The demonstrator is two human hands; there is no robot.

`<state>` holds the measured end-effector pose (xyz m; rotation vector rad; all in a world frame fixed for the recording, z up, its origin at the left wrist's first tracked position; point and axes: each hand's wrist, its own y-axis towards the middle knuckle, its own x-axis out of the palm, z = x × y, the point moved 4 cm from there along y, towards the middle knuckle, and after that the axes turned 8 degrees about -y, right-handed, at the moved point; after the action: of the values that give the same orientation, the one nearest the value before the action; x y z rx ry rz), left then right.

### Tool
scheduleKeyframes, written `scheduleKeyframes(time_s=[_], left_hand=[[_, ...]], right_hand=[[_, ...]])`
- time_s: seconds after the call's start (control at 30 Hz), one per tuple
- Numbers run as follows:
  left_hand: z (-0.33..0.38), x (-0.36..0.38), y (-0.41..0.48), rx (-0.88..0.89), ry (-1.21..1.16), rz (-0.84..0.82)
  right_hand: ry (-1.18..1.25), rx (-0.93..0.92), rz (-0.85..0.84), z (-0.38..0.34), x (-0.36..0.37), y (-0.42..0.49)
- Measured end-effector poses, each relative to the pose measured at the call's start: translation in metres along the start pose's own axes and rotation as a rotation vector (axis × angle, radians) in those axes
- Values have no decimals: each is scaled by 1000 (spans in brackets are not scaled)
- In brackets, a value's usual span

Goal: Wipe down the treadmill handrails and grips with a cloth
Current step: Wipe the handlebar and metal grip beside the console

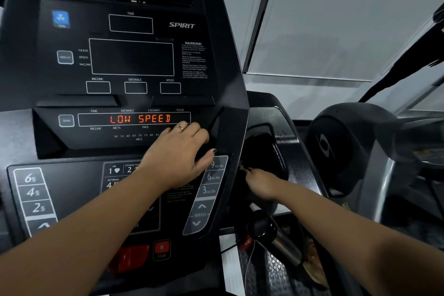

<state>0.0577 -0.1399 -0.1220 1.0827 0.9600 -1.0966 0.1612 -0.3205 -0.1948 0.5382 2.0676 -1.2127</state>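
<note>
Left hand is resting on the console, fingers spread, empty. Right hand is reaching into the pocket at three o'clock, fingers too blurred to judge. No cloth is showing; finding it probably precedes wiping the five-o'clock grip.

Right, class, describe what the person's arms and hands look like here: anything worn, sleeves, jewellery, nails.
Both forearms are bare, with no sleeves, watch or bracelet in view. The left hand wears a thin gold-coloured ring on one finger, and its thumbnail carries dark polish. The right hand shows no jewellery; its fingertips are too blurred to judge the nails.
</note>
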Motion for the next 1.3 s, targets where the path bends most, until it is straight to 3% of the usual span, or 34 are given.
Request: scheduleKeyframes(time_s=[0.1,0.2,0.37,0.53,0.63,0.8,0.87,0.93,1.2,1.3], left_hand=[[1,0,0,1,0,3],[0,0,1,-5,-2,-3],[0,0,1,-7,2,-13],[1,0,1,-7,3,-7],[2,0,0,-3,4,-2],[2,1,-1,-5,19,10],[2,1,-2,-6,33,17],[3,1,-1,-6,45,16],[2,1,0,-4,35,-1],[2,0,0,-5,33,-1]], right_hand=[[468,39,-61,-2,6,27],[818,101,62,-1,4,37],[1184,137,92,-15,-1,42],[1021,164,85,-16,3,38],[764,45,11,-13,3,24],[302,-3,-91,4,3,12],[246,3,-109,6,3,12],[291,-18,-108,3,1,12],[951,158,88,-6,9,50],[1063,143,110,-15,7,52]])
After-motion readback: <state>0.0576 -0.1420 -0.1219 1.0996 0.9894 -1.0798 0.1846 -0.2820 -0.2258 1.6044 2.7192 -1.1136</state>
